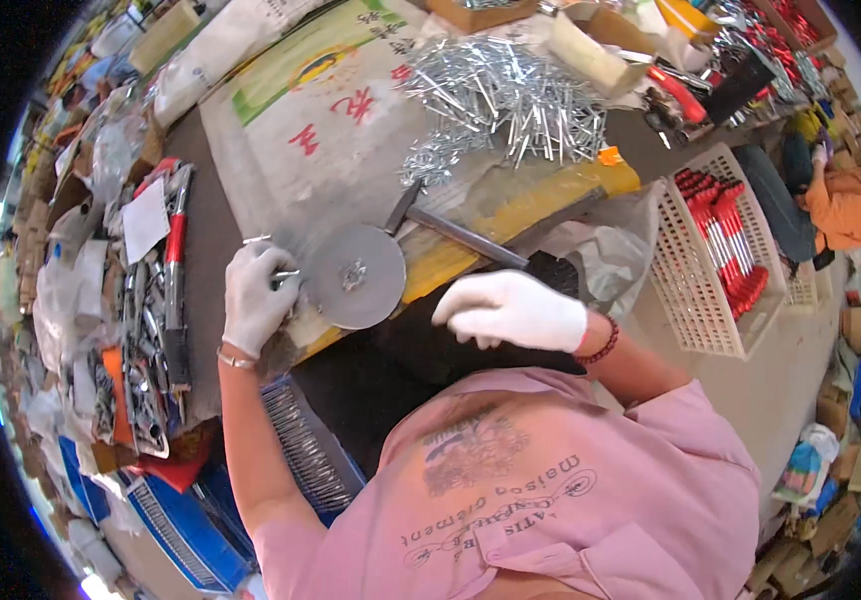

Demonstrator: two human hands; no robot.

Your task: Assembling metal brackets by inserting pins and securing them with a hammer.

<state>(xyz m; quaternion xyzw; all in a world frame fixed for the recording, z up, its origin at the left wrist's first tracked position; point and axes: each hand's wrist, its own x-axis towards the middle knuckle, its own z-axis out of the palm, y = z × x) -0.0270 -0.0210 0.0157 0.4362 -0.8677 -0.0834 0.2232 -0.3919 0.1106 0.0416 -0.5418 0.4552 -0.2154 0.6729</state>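
My left hand (pixel 258 300), in a white glove, is closed around a small shiny metal pin (pixel 286 273) beside a round grey metal disc (pixel 335 300). Another short metal piece (pixel 257 239) shows just beyond its knuckles; I cannot tell whether it is held. On the disc's middle lies a little cluster of metal bits (pixel 353 273). My right hand (pixel 512 310), also gloved, hovers in front of the bench edge with loosely stretched fingers and nothing visible in it. A hammer (pixel 465 238) lies between the disc and that hand, its head near the disc.
Loose silver metal rods (pixel 515 95) are heaped at the back of a printed sack (pixel 280 110) covering the bench. A white crate (pixel 665 265) of red-handled tools (pixel 725 240) stands right. Tools (pixel 175 260) crowd the left. A blue tray (pixel 315 440) sits below. A person (pixel 850 205) works far right.
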